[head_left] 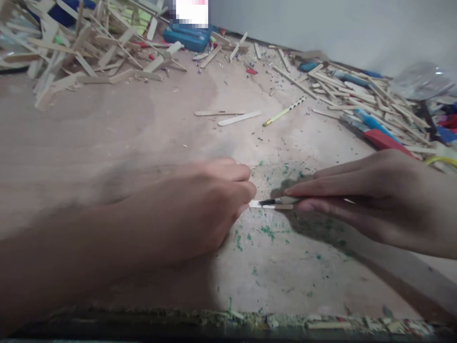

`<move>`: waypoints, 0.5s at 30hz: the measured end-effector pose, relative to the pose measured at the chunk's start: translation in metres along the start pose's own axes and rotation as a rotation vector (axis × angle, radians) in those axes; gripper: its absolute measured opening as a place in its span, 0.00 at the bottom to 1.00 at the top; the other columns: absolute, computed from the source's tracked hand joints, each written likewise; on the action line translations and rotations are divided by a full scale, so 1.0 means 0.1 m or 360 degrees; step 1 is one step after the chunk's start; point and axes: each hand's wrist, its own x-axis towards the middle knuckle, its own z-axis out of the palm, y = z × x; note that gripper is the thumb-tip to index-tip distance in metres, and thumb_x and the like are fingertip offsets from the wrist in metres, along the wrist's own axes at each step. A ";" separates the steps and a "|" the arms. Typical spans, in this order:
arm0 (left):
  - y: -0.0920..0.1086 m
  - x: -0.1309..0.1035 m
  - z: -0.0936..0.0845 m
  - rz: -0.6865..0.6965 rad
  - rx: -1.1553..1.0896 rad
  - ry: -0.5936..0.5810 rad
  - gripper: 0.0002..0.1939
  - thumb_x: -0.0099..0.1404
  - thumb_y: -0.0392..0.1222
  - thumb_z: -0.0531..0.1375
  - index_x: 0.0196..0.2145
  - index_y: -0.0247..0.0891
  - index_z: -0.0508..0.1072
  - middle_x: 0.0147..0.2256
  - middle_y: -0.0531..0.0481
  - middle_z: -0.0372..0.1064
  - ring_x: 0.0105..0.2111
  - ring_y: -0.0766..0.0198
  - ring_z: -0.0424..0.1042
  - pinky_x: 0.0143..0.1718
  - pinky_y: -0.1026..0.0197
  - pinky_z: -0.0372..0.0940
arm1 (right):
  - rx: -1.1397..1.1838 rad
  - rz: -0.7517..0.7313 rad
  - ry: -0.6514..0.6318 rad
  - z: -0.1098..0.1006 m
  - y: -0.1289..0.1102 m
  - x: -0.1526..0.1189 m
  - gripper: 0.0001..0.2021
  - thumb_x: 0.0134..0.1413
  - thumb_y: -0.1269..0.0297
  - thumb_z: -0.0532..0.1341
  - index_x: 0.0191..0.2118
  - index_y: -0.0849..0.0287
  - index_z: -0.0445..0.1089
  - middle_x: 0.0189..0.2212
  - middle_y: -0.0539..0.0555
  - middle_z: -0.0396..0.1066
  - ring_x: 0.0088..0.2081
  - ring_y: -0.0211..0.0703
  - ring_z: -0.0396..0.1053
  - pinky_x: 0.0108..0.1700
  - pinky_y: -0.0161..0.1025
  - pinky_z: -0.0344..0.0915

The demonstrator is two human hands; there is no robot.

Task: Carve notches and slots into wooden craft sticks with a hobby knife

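Note:
My left hand is closed in a pinch on a wooden craft stick, which sticks out to the right, low over the tabletop. Its other end is hidden by my fingers. Between thumb and fingers my right hand grips a slim tool with a narrow dark tip and a pale collar. That tip lies along the stick, close to my left fingertips. Whether it is a blade or bristles I cannot tell. Green flecks are scattered on the wood around both hands.
Two loose craft sticks and a yellow pencil lie beyond my hands. Piles of sticks stand at the back left and right, near a blue case and a red-bladed or red-handled object. Scraps line the front edge.

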 end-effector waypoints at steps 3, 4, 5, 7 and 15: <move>-0.01 0.01 0.00 0.0018 -0.0020 0.0033 0.18 0.83 0.27 0.57 0.37 0.42 0.81 0.39 0.47 0.80 0.40 0.55 0.77 0.41 0.50 0.67 | 0.0184 -0.0012 -0.0103 0.11 0.03 -0.09 0.19 0.94 0.52 0.65 0.60 0.54 0.95 0.47 0.55 0.96 0.38 0.44 0.94 0.35 0.33 0.83; -0.01 0.01 0.00 0.0017 -0.0023 0.0043 0.18 0.83 0.27 0.58 0.37 0.42 0.81 0.39 0.47 0.80 0.40 0.55 0.77 0.41 0.50 0.67 | 0.0204 0.0013 -0.0070 0.15 0.05 -0.12 0.19 0.94 0.53 0.66 0.61 0.55 0.95 0.47 0.55 0.96 0.39 0.46 0.95 0.34 0.33 0.84; -0.01 0.01 0.00 0.0012 -0.0023 0.0051 0.18 0.83 0.28 0.58 0.37 0.42 0.81 0.39 0.47 0.80 0.40 0.55 0.77 0.41 0.51 0.67 | 0.0197 0.0022 -0.0043 0.18 0.08 -0.14 0.18 0.93 0.55 0.66 0.61 0.56 0.95 0.48 0.56 0.96 0.39 0.47 0.95 0.34 0.33 0.84; 0.00 0.01 0.01 -0.0012 -0.0019 0.0049 0.17 0.83 0.28 0.60 0.37 0.42 0.80 0.39 0.48 0.81 0.40 0.56 0.78 0.41 0.51 0.67 | 0.0113 -0.0032 0.0004 0.26 0.11 -0.19 0.16 0.93 0.58 0.67 0.60 0.57 0.94 0.50 0.57 0.96 0.40 0.47 0.95 0.35 0.33 0.85; 0.03 -0.02 0.08 0.0053 0.0018 0.0165 0.18 0.81 0.24 0.60 0.34 0.41 0.78 0.37 0.51 0.77 0.37 0.58 0.74 0.38 0.52 0.62 | -0.0168 -0.0289 0.0272 0.44 0.05 -0.28 0.17 0.98 0.60 0.59 0.60 0.57 0.88 0.46 0.56 0.96 0.29 0.36 0.86 0.30 0.33 0.76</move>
